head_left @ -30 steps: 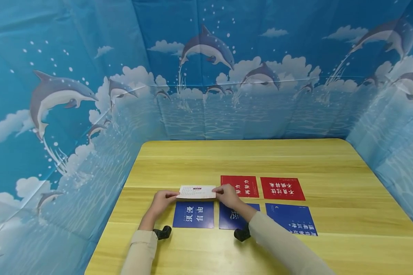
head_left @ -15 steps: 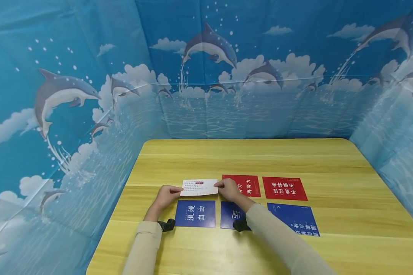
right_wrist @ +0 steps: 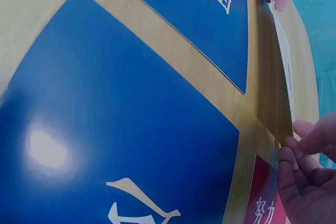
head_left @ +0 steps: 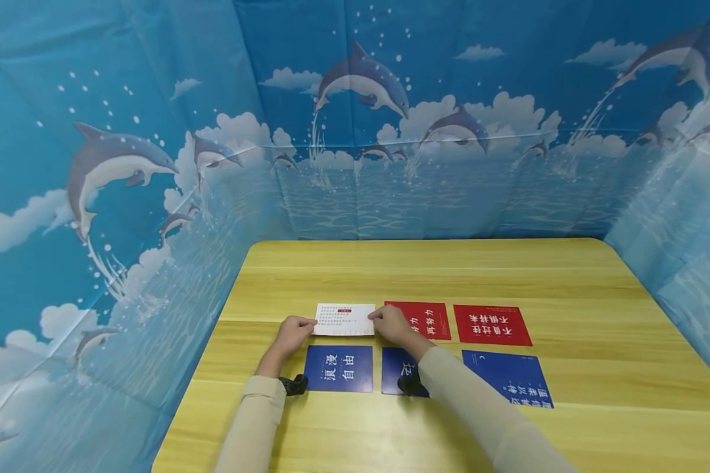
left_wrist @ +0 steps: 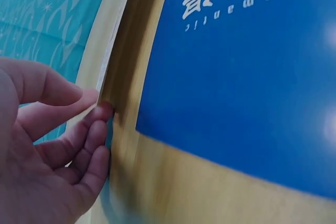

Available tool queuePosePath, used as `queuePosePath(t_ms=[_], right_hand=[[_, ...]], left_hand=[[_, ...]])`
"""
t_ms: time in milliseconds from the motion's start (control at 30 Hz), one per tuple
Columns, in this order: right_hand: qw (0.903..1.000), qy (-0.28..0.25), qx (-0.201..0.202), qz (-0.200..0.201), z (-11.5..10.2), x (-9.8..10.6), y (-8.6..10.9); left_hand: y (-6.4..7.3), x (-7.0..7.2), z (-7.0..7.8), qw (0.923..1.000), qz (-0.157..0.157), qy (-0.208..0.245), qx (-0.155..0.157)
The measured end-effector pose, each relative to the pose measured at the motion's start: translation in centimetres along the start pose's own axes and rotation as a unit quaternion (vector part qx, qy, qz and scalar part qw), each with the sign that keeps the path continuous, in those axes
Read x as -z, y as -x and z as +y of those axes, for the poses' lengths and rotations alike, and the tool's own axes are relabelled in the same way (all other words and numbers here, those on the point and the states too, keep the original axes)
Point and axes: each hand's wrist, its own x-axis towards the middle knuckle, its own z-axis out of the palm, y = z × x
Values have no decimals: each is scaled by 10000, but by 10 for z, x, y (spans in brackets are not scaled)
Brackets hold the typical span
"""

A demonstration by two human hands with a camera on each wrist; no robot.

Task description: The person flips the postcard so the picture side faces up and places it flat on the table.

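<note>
Both hands hold a white printed card (head_left: 344, 320) by its short sides, with rows of small text and a red mark on top. My left hand (head_left: 292, 335) pinches the left edge between thumb and fingers. The right edge is pinched by my right hand (head_left: 392, 325), which partly covers a red card (head_left: 430, 320). Seen nearly edge-on in the left wrist view, the white card (left_wrist: 111, 45) stands slightly off the tabletop. Just in front of it lies a blue card (head_left: 338, 369) with white characters.
A second blue card (head_left: 393, 381) lies partly under the right forearm, and a third blue card (head_left: 499, 371) is farther right. Another red card (head_left: 492, 325) lies behind that. All rest on a yellow wood-grain table (head_left: 426, 269), with a dolphin-printed curtain (head_left: 355, 197) around it.
The white card, held by both hands, has moved slightly away from the person. It has tipped flatter, so more of its printed face shows in the head view.
</note>
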Motion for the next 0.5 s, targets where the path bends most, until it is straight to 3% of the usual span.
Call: queuePosePath(t_ms=[167, 300, 500], right_hand=[[9994, -232, -227, -97, -2, 0, 2], [9998, 160, -26, -77, -1, 0, 2], [9980, 621, 83, -121, 1, -6, 0]], left_hand=[[0, -6, 7, 9984, -51, -548, -150], [-1, -9, 11, 9936, -108, -1047, -410], [1, -11, 14, 9883, -125, -1388, -615]])
